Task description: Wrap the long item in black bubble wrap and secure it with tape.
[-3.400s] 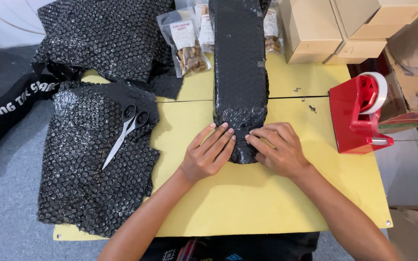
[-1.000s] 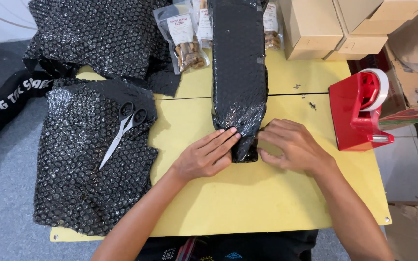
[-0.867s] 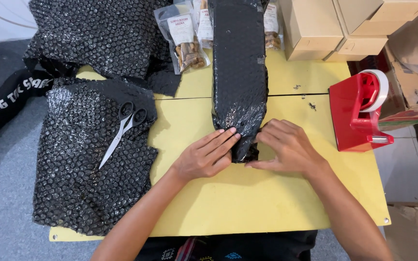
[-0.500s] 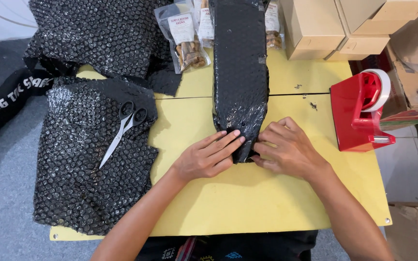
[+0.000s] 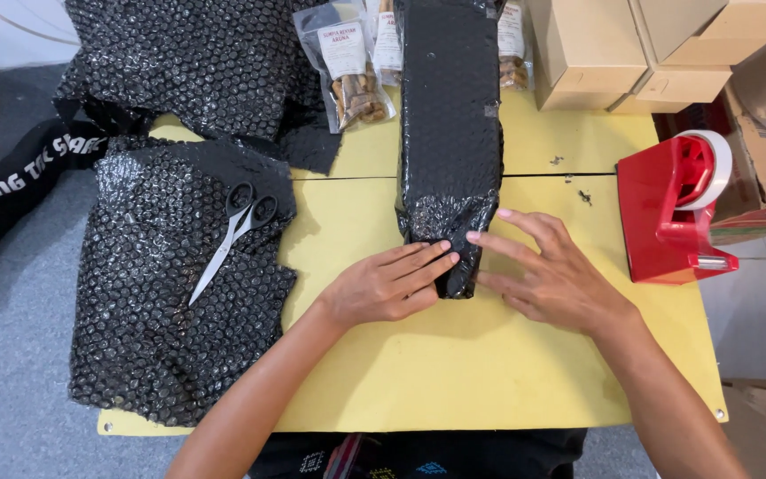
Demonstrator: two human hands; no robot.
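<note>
Both my hands at the near end of the black bubble-wrapped parcel (image 5: 449,151).
Parcel lies lengthwise mid-table (image 5: 454,381). My left hand (image 5: 387,286) presses flat on its folded tip; my right hand (image 5: 547,275), fingers spread open, touches the tip's right side. Red tape dispenser (image 5: 671,213) right; scissors (image 5: 232,235) left.

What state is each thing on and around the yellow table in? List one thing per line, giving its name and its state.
long parcel: wrapped in black bubble wrap, near end folded in
left hand: flat, pressing the fold
right hand: open, fingers spread, beside the fold
scissors: closed, lying on loose bubble wrap
tape dispenser: upright, roll loaded
snack pouches: sealed
cardboard boxes: closed
</note>
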